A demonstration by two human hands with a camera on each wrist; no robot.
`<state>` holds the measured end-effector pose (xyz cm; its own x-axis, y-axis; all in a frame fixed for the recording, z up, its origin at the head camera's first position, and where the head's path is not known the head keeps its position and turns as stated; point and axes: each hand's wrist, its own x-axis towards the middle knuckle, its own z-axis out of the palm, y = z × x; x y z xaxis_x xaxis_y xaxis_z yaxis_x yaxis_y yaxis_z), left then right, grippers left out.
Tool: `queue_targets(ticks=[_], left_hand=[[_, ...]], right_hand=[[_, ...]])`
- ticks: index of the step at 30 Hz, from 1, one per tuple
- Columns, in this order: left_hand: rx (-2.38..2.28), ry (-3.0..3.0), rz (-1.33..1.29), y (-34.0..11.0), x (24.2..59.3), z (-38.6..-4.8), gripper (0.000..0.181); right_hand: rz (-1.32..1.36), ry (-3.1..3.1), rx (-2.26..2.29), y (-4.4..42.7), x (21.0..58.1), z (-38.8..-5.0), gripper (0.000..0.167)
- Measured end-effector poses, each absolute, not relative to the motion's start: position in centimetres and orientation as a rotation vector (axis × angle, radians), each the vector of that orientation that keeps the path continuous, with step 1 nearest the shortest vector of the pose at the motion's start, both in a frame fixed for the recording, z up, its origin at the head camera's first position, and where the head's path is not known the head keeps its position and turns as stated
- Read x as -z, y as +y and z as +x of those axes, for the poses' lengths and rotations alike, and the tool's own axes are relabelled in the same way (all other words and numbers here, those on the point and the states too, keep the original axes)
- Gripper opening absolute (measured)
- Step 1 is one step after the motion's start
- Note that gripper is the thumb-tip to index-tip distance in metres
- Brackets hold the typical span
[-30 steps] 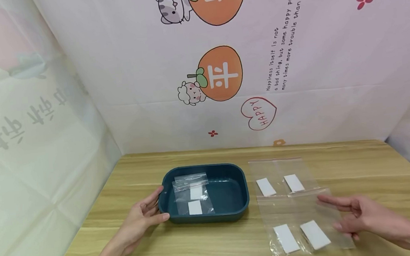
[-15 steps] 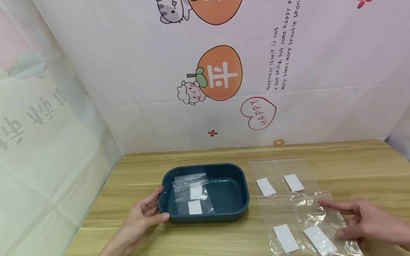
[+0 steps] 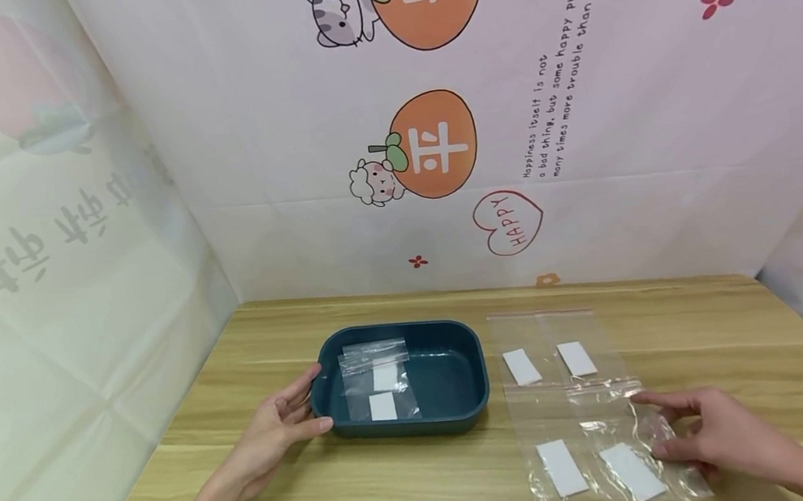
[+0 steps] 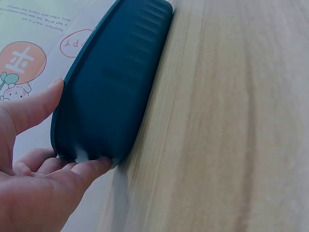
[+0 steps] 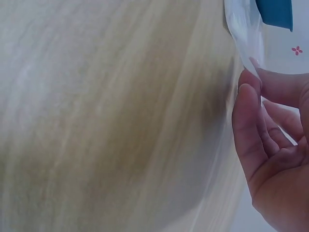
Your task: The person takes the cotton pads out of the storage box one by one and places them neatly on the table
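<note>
On the tabletop [image 3: 369, 499], from the head, our right hand [image 3: 717, 428] pinches the near right clear bag [image 3: 612, 432], right of the blue tub [image 3: 420, 426]. From the left wrist, our left hand [image 4: 41, 179] grasps the tub; light steadying should suffice. From the right wrist, the bag's edge shows pinched; we should lift smoothly.

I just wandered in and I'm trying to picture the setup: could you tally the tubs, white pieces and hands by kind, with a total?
Tub: 1
White pieces inside the tub: 2
White pieces on the table, outside the tub: 4
Hands, left hand and right hand: 2
Total: 9
</note>
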<state>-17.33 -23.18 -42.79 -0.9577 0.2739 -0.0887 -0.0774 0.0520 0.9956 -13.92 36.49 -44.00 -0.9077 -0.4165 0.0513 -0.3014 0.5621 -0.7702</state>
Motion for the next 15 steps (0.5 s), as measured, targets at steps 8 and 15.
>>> queue_targets(ticks=[8,15], left_hand=[[-1.991,2.077,0.204,-23.18,42.78,-17.36,0.09],[-1.999,2.067,0.21,-23.21,42.88,-17.4,0.088]], right_hand=[[-0.537,2.731,1.197,36.16,44.26,-13.79,0.07],[-0.605,2.892,1.056,36.16,44.74,-13.97,0.066]])
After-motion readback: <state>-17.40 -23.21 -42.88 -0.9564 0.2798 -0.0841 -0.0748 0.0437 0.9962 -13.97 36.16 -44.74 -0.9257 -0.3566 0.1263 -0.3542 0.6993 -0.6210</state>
